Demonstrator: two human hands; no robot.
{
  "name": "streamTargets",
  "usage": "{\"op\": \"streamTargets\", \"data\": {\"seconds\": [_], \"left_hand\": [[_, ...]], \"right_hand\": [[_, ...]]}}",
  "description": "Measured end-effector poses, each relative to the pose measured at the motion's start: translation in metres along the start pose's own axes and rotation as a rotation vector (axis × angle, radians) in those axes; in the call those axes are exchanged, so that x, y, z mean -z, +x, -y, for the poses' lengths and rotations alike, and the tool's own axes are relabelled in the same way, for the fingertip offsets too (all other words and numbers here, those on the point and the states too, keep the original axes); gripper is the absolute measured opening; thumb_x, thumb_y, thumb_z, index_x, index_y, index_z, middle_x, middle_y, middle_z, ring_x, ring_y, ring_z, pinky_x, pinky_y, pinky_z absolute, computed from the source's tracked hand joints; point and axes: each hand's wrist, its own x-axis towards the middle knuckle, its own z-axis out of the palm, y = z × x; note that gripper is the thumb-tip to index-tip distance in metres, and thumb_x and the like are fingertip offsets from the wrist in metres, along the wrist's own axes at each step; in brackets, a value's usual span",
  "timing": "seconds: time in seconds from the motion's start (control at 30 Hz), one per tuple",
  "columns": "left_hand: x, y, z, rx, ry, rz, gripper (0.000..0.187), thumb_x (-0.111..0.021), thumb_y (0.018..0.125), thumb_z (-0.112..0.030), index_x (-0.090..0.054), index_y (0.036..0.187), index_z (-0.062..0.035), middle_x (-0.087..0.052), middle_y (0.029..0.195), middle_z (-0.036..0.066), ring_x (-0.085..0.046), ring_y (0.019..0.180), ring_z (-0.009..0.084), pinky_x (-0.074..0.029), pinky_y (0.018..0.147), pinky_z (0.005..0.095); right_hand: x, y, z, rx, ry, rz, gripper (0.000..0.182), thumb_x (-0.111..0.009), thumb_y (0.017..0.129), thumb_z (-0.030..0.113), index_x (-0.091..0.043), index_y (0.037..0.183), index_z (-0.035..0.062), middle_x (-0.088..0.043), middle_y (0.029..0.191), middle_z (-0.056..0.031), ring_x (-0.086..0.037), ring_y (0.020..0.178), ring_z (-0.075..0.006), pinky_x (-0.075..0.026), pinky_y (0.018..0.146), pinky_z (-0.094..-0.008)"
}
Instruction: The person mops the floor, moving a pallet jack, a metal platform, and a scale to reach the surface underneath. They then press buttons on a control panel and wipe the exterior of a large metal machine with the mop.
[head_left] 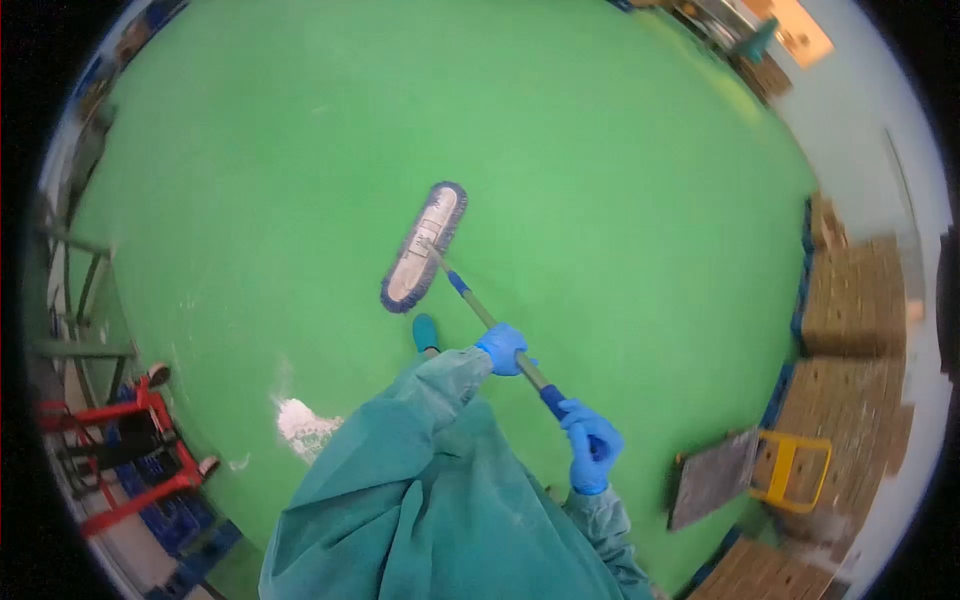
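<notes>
A long mop handle (483,312) runs from the lower right up to a flat dust mop head (425,247) with a pale top and blue fringe, lying on the green floor. My left hand (503,349), in a blue glove, is wrapped round the middle of the handle. Farther up the pole, at its blue grip, my right hand (592,445) is closed on the end, also gloved in blue. A patch of white powder (304,427) lies on the floor to the left of my green gown.
A red pallet truck (150,490) and a metal frame (85,350) stand at the left. At the right are stacked cardboard (853,300) on blue pallets and a cart (715,480) with a yellow handle. My teal shoe (425,332) shows below the mop head.
</notes>
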Motion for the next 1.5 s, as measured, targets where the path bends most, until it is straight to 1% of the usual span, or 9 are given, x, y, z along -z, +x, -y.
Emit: {"op": "streamTargets", "data": {"seconds": [0.2,0.33,0.7,0.8,1.03,1.17,1.27,1.4,1.5], "left_hand": [[0.091,-0.002,0.158,-0.033,0.079,0.089,0.025,-0.061,0.063,-0.037,-0.065,0.061,-0.0125,-0.061,0.062,0.013,-0.059,0.06,0.0336,-0.048,0.057,0.0423],[0.164,0.008,0.215,0.01,0.024,0.024,0.024,-0.062,0.063,-0.037,-0.065,0.061,-0.0126,-0.061,0.064,0.012,-0.06,0.062,0.0335,-0.048,0.058,0.0427],[0.307,0.031,0.426,0.241,0.037,-0.078,0.029,-0.067,0.063,-0.036,-0.064,0.077,-0.0102,-0.062,0.08,0.012,-0.058,0.082,0.0325,-0.046,0.076,0.0418],[0.352,0.028,0.5,0.168,-0.083,-0.452,0.041,-0.069,0.066,-0.037,-0.062,0.095,-0.0083,-0.06,0.1,0.013,-0.055,0.098,0.0319,-0.043,0.086,0.0396],[0.367,-0.09,0.74,1.228,-0.563,-0.499,0.055,-0.054,0.079,-0.052,-0.06,0.106,-0.0041,-0.061,0.106,0.017,-0.058,0.1,0.0311,-0.044,0.088,0.0387],[0.387,-0.22,0.749,1.62,-0.557,-0.402,0.045,-0.053,0.081,-0.046,-0.066,0.091,-0.0039,-0.065,0.089,0.018,-0.062,0.086,0.0329,-0.047,0.077,0.0413],[0.326,-0.292,0.756,1.756,-0.791,-0.839,0.032,-0.056,0.08,-0.032,-0.064,0.088,-0.0021,-0.064,0.073,0.012,-0.059,0.063,0.0188,-0.046,0.058,0.0359],[0.335,-0.296,0.737,1.547,-0.236,0.058,0.027,-0.054,0.082,-0.034,-0.063,0.087,-0.0096,-0.064,0.071,0.011,-0.061,0.066,0.0249,-0.047,0.06,0.0388],[0.359,-0.263,0.785,1.596,-0.49,-0.02,0.029,-0.052,0.081,-0.036,-0.063,0.085,-0.0096,-0.064,0.072,0.011,-0.062,0.069,0.0255,-0.047,0.062,0.04]], "right_hand": [[-0.114,0.132,-0.023,0.229,0.048,0.799,0.008,-0.056,0.069,0.0,-0.052,0.062,0.0008,-0.059,0.072,-0.0108,-0.059,0.082,-0.0296,-0.039,0.091,-0.0468],[-0.175,0.2,-0.032,0.182,0.147,0.913,0.014,-0.062,0.07,0.012,-0.054,0.068,0.0016,-0.059,0.074,-0.0115,-0.058,0.08,-0.0325,-0.041,0.087,-0.0475],[-0.382,0.354,-0.14,0.252,0.226,0.561,0.008,-0.057,0.067,0.006,-0.055,0.064,-0.0004,-0.055,0.063,-0.0105,-0.053,0.062,-0.0236,-0.044,0.078,-0.041],[-0.456,0.437,-0.143,0.233,0.297,0.481,0.013,-0.056,0.058,0.009,-0.048,0.05,0.002,-0.05,0.053,-0.0073,-0.051,0.056,-0.0227,-0.043,0.081,-0.0421],[-0.616,0.627,-0.195,0.069,0.371,0.49,0.009,-0.055,0.062,0.004,-0.049,0.055,0.003,-0.05,0.06,-0.0055,-0.05,0.06,-0.0172,-0.044,0.072,-0.0343],[-0.745,0.731,-0.178,0.146,0.342,0.484,0.018,-0.051,0.061,0.015,-0.044,0.05,0.0022,-0.047,0.054,-0.0071,-0.045,0.055,-0.0204,-0.042,0.069,-0.0361],[-0.829,0.794,-0.171,0.116,0.325,0.524,0.018,-0.049,0.062,0.013,-0.043,0.05,0.0021,-0.045,0.054,-0.0074,-0.045,0.055,-0.0197,-0.042,0.07,-0.0348],[-0.936,0.882,-0.205,0.141,0.392,0.526,0.017,-0.048,0.062,0.01,-0.042,0.049,0.0015,-0.045,0.054,-0.0079,-0.045,0.056,-0.0198,-0.043,0.072,-0.0358],[-1.022,0.935,-0.222,0.157,0.408,0.497,0.017,-0.048,0.062,0.009,-0.042,0.049,0.0014,-0.045,0.054,-0.0082,-0.046,0.057,-0.0199,-0.043,0.076,-0.0366]]}}
